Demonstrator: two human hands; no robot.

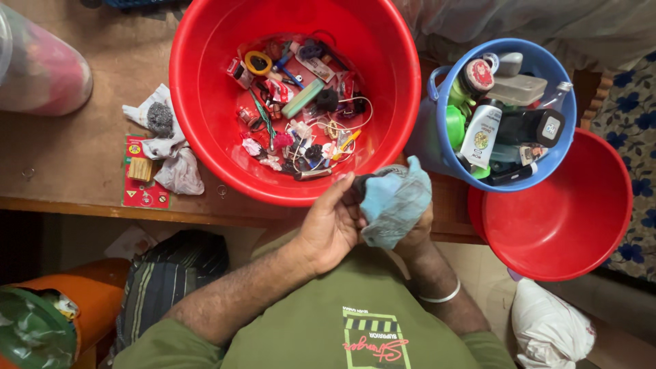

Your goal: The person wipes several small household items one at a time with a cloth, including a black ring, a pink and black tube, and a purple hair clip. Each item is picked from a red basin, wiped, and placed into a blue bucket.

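step: I see both hands bunching blue cloth (395,203), at 5 o'clock of red tub (205,89)
left hand (330,227): fingers clamped on cloth
right hand (417,232): under cloth, gripping it
next: needs firm two-handed hold

A home, by the look of it; a worn wooden table (75,157) bears a red basin (205,102) of household odds and ends; a blue bucket (437,130) holds toiletry bottles; flowered bedding (632,116) lies beside.
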